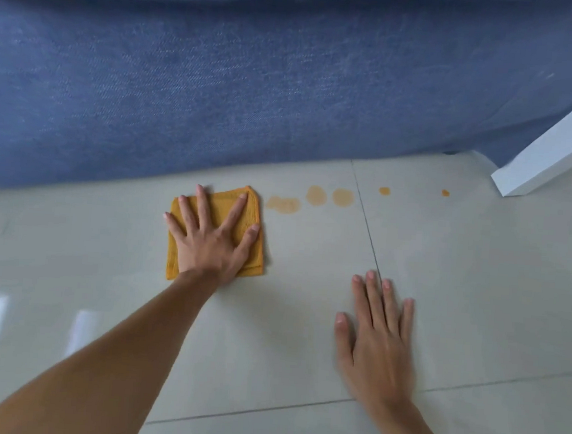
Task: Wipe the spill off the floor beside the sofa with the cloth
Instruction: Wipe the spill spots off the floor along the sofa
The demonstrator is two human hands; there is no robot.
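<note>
A folded orange cloth lies flat on the pale tiled floor just in front of the blue sofa. My left hand presses down on the cloth with fingers spread wide. To the right of the cloth a row of orange spill spots runs along the floor: a smeared patch, two round blots and two small drops. My right hand rests palm-down on the bare tile, nearer to me, holding nothing; it looks slightly blurred.
The sofa's fabric front fills the upper half of the view and meets the floor just behind the cloth and spill. A white board or furniture leg slants down to the floor at the right. Glossy tiles with grout lines spread toward me.
</note>
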